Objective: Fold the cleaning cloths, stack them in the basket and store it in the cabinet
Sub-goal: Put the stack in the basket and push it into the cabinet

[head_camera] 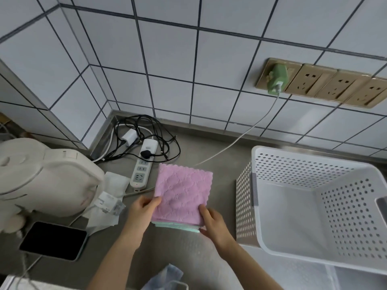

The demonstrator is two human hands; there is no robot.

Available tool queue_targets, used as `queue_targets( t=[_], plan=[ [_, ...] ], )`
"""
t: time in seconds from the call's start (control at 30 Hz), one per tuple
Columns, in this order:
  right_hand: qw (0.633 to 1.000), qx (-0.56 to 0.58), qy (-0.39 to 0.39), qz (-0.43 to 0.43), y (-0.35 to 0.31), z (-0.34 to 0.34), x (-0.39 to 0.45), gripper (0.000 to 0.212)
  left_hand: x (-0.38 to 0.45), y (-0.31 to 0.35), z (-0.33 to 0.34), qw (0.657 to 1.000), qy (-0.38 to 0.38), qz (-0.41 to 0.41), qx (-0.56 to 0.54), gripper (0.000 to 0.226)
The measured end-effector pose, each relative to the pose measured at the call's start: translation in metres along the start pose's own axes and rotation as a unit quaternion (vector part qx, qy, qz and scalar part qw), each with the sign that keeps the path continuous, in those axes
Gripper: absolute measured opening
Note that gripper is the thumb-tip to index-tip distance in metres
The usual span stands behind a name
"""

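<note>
A: Entry. Pink cleaning cloth (182,192) is folded to a rough square and sits on top of a small stack; a mint-green cloth (178,226) shows as an edge at the near side underneath. Stack rests on the grey tabletop (211,147), centre of the scene.

B: Grip status?

A: Left hand (140,210) pinches the near-left corner of the pink cloth, thumb on top. Right hand (213,221) holds the near-right corner of the stack, fingers curled at the edge. Both grips are closed on fabric, neither is slack.

B: Basket?

A: White perforated basket (310,206) stands to the right, just beside the stack, tilted so its opening faces the viewer. No cloth visible inside.

B: Step in hand, by my reading: squaring the stack before transfer.

A: Agreed, as a judgement. To do it well: line the scalloped edges of the pink layer with the green below, press flat, then slide fingers under the whole pile so the layers lift together and don't shear.

B: Hazards?

A: Power strip (144,164) and tangled cables (146,130) lie just beyond the far-left corner; keep the cloth off them. Phone (53,240) is near left, well apart.
</note>
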State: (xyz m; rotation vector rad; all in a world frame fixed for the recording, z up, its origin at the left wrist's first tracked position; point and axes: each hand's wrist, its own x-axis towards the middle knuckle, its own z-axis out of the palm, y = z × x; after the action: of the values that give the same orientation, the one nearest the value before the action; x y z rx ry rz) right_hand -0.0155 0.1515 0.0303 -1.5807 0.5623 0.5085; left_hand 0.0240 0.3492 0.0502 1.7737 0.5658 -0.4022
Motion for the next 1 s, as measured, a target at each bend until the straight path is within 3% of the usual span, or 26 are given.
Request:
queue_targets(
  t=[0.17, 0.27, 0.33, 0.43, 0.57, 0.77, 0.87, 1.0],
  plan=[
    [0.999, -0.037, 0.001, -0.001, 0.015, 0.0, 0.009, 0.028, 0.009, -0.021, -0.002, 0.998, -0.011, -0.06, -0.001, 0.019],
    [0.998, 0.043, 0.007, 0.055, 0.02, -0.003, 0.018, 0.075, 0.015, -0.025, -0.001, 0.991, -0.044, -0.104, -0.073, 0.03],
    [0.993, 0.08, -0.007, 0.084, 0.02, -0.005, 0.023, 0.091, 0.018, -0.026, -0.001, 0.98, -0.08, -0.129, -0.127, 0.042],
    [0.989, 0.096, -0.037, 0.11, 0.02, -0.007, 0.031, 0.075, 0.021, -0.027, -0.004, 0.973, -0.127, -0.154, -0.116, 0.05],
    [0.983, 0.1, -0.085, 0.125, 0.017, -0.013, 0.035, 0.044, 0.026, -0.022, -0.001, 0.969, -0.143, -0.183, -0.089, 0.034],
    [0.981, 0.099, -0.029, 0.167, 0.009, -0.001, 0.039, 0.052, 0.036, -0.007, 0.001, 0.952, -0.147, -0.238, -0.127, 0.032],
    [0.986, 0.07, -0.028, 0.146, 0.014, 0.004, 0.038, 0.073, 0.037, -0.005, 0.002, 0.948, -0.152, -0.25, -0.129, 0.034],
    [0.987, 0.064, -0.047, 0.137, 0.005, 0.008, 0.028, 0.057, 0.031, -0.005, -0.001, 0.954, -0.124, -0.239, -0.13, 0.037]
  ],
)
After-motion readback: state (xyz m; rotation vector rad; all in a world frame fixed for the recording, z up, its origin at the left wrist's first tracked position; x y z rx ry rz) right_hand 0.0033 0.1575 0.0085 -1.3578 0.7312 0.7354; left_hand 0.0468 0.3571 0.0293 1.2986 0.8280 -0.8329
